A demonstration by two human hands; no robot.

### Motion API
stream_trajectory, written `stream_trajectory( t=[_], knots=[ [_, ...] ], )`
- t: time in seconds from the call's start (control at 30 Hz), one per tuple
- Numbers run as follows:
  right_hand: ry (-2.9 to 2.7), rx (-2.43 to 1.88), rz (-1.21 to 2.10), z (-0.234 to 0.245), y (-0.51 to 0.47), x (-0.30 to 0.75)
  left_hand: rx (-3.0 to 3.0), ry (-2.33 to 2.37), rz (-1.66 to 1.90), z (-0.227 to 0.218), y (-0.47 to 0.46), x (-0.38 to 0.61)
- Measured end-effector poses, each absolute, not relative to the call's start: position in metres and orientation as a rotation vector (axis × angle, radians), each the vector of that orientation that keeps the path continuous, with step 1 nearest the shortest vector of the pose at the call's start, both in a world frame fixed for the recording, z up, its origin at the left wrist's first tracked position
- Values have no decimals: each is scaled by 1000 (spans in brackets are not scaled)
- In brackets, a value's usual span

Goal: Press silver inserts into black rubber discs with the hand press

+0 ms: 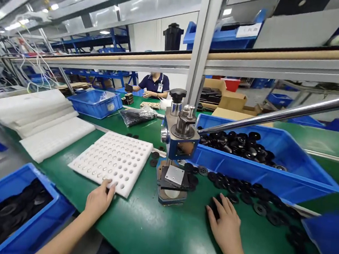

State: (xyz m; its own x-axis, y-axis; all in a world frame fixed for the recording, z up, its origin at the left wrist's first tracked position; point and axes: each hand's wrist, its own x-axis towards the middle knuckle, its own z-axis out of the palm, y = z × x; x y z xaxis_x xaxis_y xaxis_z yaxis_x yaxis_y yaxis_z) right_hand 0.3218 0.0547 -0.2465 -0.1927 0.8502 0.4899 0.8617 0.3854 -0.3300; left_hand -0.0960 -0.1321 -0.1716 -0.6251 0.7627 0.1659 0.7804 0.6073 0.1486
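White tray [135, 173] under left hand [99, 200], black part [215, 213] under right hand [227, 223].

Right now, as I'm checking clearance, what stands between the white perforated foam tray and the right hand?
In the head view, a blue metal lever press stands between tray and right hand.

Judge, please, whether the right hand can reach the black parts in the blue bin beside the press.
Probably yes: the blue bin is open on top, so the black parts lie exposed. The right hand would need to pass over the black discs and the bin's front wall, avoiding the lever above.
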Motion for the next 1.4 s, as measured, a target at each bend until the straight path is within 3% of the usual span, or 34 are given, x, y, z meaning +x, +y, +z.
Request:
stream_trajectory(
  t=[0.33, 0.47, 0.67, 0.9, 1.03, 1.13, 1.23, 1.4],
  knots=[
    [-1977, -1400, -18, -263, 68, 336, -1292, -2572, -628, -200, -137, -99],
    [-1958, -1454, -127, -244, 65, 328, -1340, -2462, -761, -199, -140, -100],
    [-2403, -1188, -148, -224, 69, 290, -1367, -2425, -912, -208, -142, -105],
    [-2446, -1646, -129, -197, 93, 251, -1434, -2180, -1165, -188, -130, -119],
    [-2535, -1688, -124, -176, 87, 233, -1534, -2101, -1080, -155, -68, -135],
    [-2518, -1744, -151, -174, 90, 229, -1487, -2288, -789, -142, -15, -136],
    [-2497, -1803, -151, -176, 89, 230, -1460, -2456, -474, -145, 9, -135],
    [-2451, -1887, -162, -177, 85, 229, -1500, -2484, -451, -157, 7, -139]
  ],
)
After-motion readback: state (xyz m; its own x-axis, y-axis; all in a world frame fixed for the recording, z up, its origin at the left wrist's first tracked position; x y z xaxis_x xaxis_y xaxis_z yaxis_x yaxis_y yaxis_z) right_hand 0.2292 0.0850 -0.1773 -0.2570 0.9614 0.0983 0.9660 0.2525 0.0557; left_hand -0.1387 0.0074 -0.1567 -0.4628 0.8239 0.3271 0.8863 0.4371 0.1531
